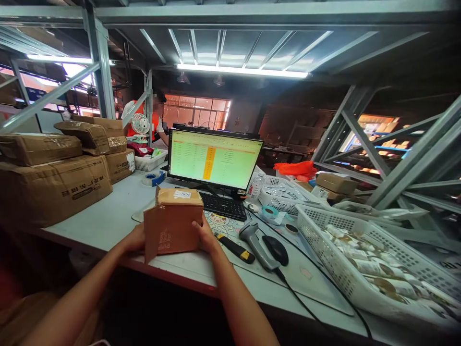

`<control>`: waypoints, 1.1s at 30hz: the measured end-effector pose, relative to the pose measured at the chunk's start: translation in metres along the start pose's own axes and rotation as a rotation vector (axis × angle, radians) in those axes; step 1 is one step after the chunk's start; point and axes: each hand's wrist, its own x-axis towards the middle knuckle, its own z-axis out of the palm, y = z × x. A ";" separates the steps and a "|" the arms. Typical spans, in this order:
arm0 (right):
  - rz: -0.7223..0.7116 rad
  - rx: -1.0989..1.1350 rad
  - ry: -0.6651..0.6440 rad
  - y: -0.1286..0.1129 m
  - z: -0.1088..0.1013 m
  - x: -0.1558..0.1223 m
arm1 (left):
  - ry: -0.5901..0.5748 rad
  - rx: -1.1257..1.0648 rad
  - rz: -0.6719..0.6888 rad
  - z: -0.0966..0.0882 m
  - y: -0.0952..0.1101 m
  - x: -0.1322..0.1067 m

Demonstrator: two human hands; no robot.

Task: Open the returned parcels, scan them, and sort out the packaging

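A small brown cardboard box with a white label on top stands at the table's front edge, between my two hands. My right hand grips its right side, the thumb lying on the face toward me. At the left side, my left hand holds the box, its fingers mostly hidden behind a flap that sticks out. A black and yellow utility knife lies just right of my right hand. Beyond it rests a grey barcode scanner on a printed desk mat.
A lit monitor and black keyboard stand behind the box. Cardboard cartons are stacked at left. A white basket of wrapped rolls stands at right. A black mouse and blue tape dispenser lie nearby. A person in an orange vest is behind.
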 end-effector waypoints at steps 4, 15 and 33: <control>0.008 0.059 0.113 -0.003 0.000 0.001 | -0.020 -0.021 0.057 0.001 0.002 -0.004; -0.011 0.004 0.292 0.002 -0.006 0.007 | -0.100 0.040 0.085 0.012 0.011 -0.007; -0.053 0.031 0.433 -0.002 -0.023 0.012 | 0.037 -0.021 -0.013 -0.032 -0.006 -0.019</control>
